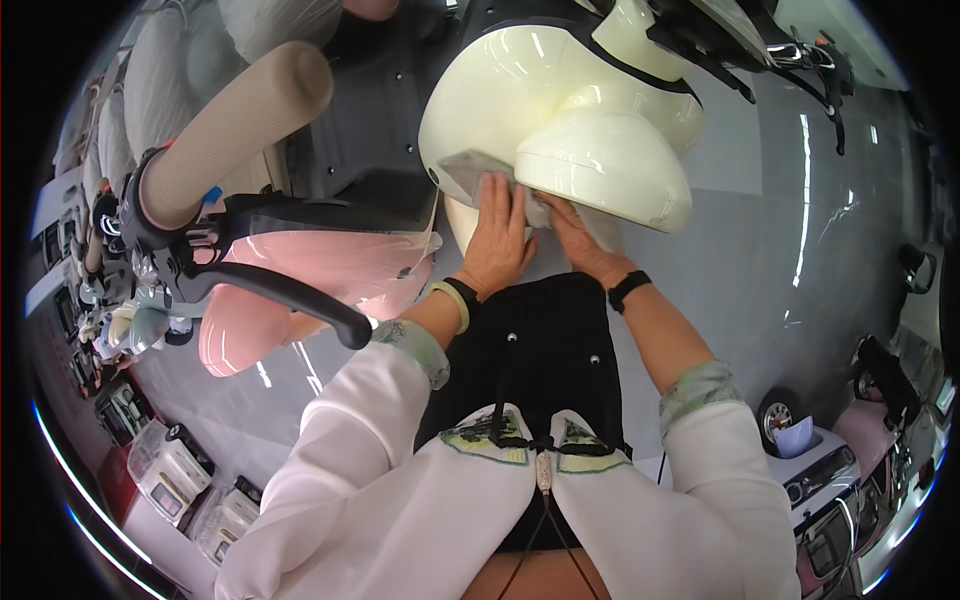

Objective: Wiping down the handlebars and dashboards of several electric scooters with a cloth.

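Note:
A glossy cream-white scooter front body panel (487, 97) stands before me, with a rounded headlight housing or fender (607, 165) jutting from it. My left hand (499, 232) presses a thin grey cloth (469, 169) against the panel's lower surface, its fingers extended and close together. Just under the rounded housing, my right hand (589, 244) touches more of the cloth; its fingertips are partly hidden by the housing. Whether the right fingers pinch the cloth cannot be seen.
Close on the left are a beige handlebar grip (232, 135), a black brake lever (292, 296) and a pink scooter body (247, 322). More handlebar levers (832, 90) stick out at upper right. Other vehicles, one with a small wheel (778, 416), stand at lower right on the grey floor (750, 262).

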Demonstrator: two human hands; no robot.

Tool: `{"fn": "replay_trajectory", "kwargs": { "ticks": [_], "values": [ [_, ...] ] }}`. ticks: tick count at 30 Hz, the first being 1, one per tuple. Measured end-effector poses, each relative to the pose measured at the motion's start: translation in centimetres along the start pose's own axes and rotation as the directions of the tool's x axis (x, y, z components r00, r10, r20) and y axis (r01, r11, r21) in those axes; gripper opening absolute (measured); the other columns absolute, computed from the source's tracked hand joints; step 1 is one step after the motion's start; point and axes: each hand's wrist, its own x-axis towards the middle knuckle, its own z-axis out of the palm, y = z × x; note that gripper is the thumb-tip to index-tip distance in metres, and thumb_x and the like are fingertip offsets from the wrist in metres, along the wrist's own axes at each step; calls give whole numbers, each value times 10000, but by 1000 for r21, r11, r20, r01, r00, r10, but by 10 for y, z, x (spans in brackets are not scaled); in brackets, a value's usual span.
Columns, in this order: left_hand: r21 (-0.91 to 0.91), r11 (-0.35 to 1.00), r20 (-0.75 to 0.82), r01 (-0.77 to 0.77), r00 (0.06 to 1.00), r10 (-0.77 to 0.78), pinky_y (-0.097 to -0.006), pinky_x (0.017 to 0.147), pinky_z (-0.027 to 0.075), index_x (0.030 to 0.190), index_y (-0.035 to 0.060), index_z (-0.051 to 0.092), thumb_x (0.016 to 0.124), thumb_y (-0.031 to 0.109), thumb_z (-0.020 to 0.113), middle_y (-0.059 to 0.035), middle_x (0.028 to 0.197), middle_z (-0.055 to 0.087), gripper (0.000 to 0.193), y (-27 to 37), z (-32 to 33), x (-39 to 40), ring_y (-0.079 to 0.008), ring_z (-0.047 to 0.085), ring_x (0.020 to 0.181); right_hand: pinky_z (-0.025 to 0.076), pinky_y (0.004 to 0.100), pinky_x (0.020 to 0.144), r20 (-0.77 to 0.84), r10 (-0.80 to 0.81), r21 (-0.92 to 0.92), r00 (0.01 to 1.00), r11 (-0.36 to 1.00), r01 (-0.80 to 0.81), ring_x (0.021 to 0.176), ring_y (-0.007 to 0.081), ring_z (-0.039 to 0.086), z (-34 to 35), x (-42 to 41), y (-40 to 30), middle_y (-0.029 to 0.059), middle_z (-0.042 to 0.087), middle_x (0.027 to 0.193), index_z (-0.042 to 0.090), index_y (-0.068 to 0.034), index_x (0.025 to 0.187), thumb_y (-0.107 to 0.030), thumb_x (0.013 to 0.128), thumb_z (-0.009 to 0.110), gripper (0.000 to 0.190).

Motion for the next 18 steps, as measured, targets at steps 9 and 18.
{"fn": "replay_trajectory", "kwargs": {
  "ticks": [9, 18],
  "values": [
    [125, 948, 351, -294, 907, 235, -448, 952, 421, 1142, -9, 582, 812, 182, 589, -177, 1170, 597, 381, 5, -7, 42, -324, 567, 1081, 447, 411, 994, -7, 318, -13, 948, 948, -318, 1157, 288, 561, -49, -18, 39, 91, 623, 1199, 635, -130, 1164, -144, 773, 644, 391],
    [155, 931, 184, -329, 936, 300, -532, 960, 402, 1162, 13, 587, 837, 255, 638, -250, 1180, 562, 408, 67, 32, 35, -432, 514, 1130, 417, 474, 1045, -363, -155, -363, 919, 932, 14, 1294, 333, 442, -94, 4, 49, -11, 496, 1387, 620, -137, 1219, -98, 673, 672, 550]
  ]
}}
